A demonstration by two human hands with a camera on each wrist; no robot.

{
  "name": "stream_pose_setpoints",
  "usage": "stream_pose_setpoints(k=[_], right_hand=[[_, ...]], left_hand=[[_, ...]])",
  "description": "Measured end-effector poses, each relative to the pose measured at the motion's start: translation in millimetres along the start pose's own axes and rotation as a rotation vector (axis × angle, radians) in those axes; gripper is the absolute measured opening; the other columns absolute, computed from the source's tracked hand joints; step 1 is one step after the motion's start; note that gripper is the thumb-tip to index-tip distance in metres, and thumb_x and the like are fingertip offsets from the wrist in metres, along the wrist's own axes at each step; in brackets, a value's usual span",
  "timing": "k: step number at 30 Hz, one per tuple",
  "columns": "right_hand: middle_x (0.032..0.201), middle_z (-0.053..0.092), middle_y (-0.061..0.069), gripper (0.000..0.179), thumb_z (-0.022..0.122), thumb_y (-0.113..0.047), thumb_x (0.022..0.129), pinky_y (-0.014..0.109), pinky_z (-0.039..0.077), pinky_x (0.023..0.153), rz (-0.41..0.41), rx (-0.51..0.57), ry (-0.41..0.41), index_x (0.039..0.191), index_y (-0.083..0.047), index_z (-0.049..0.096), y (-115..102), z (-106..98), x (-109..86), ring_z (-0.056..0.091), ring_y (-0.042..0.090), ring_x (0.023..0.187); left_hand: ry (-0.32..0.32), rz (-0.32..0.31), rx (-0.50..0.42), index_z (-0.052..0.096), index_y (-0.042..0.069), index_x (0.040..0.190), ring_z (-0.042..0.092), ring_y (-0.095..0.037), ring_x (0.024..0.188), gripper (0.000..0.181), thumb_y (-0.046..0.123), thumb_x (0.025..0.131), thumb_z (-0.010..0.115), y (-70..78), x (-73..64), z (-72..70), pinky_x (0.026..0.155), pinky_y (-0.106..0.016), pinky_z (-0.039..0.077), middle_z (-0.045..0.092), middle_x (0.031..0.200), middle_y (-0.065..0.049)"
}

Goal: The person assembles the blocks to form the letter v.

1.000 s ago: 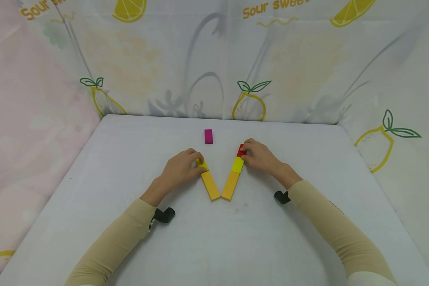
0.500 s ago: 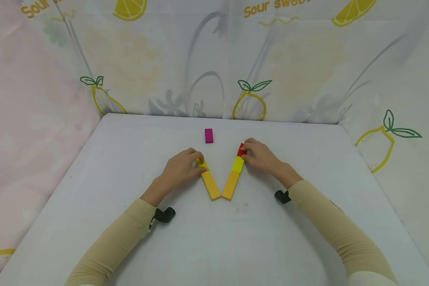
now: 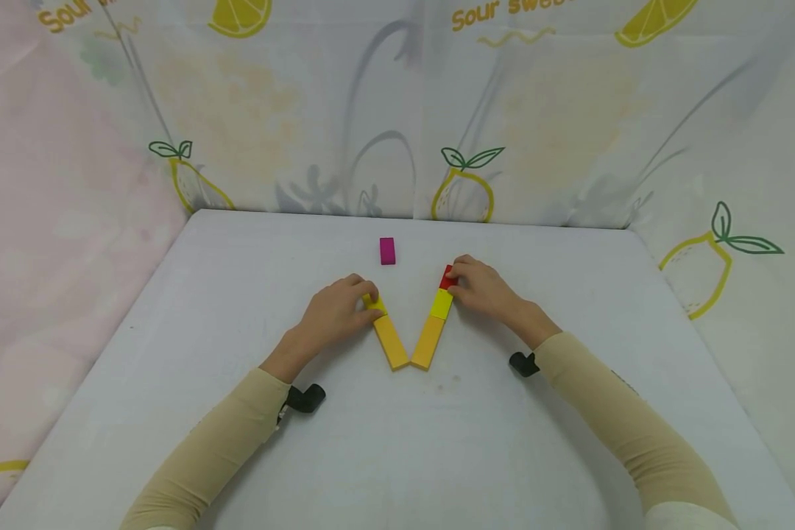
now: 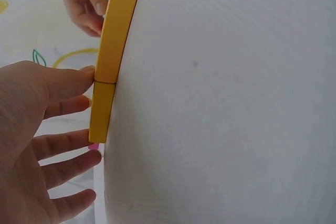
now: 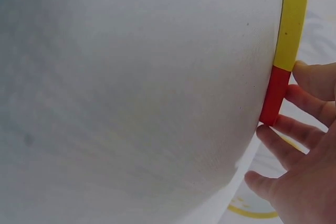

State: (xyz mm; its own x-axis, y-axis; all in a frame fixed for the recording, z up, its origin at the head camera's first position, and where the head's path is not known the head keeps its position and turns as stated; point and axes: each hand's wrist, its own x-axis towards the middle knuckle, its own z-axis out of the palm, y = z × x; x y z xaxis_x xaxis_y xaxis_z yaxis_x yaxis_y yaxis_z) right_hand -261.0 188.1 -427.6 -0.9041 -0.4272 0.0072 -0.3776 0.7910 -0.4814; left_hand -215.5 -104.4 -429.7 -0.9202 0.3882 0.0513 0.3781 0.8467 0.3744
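Several flat blocks lie on the table in a V. Its left leg has a long orange block [image 3: 391,344] with a short yellow block [image 3: 373,305] at its far end. My left hand [image 3: 334,310] pinches that yellow block, thumb by the joint, as the left wrist view shows. In the right leg, another long orange block [image 3: 428,344] meets a bright yellow block [image 3: 441,305], then a red block [image 3: 447,278]. Around the red block [image 5: 274,97] curl the fingers and thumb of my right hand [image 3: 483,289]. The near ends of both orange blocks meet.
A magenta block [image 3: 387,251] lies apart, beyond the V. The white table [image 3: 397,449] ends at a lemon-printed cloth backdrop [image 3: 543,125] behind and at the sides. Black wrist-camera mounts [image 3: 306,398] hang below both wrists.
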Motion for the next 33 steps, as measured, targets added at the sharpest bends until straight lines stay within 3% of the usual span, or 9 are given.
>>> stream_pose_setpoints(k=[33], right_hand=[[0.133, 0.056, 0.018, 0.031, 0.064, -0.012, 0.095, 0.048, 0.043, 0.11, 0.016, -0.001, -0.002, 0.123, 0.002, 0.065, -2.5, -0.3, -1.1, 0.055, 0.034, 0.12]], left_hand=[[-0.031, -0.022, -0.019, 0.066, 0.02, 0.108, 0.06, -0.022, 0.099, 0.029, 0.039, 0.088, 0.074, 0.1, 1.4, 1.0, 0.085, -0.038, 0.054, 0.062, 0.122, -0.003]])
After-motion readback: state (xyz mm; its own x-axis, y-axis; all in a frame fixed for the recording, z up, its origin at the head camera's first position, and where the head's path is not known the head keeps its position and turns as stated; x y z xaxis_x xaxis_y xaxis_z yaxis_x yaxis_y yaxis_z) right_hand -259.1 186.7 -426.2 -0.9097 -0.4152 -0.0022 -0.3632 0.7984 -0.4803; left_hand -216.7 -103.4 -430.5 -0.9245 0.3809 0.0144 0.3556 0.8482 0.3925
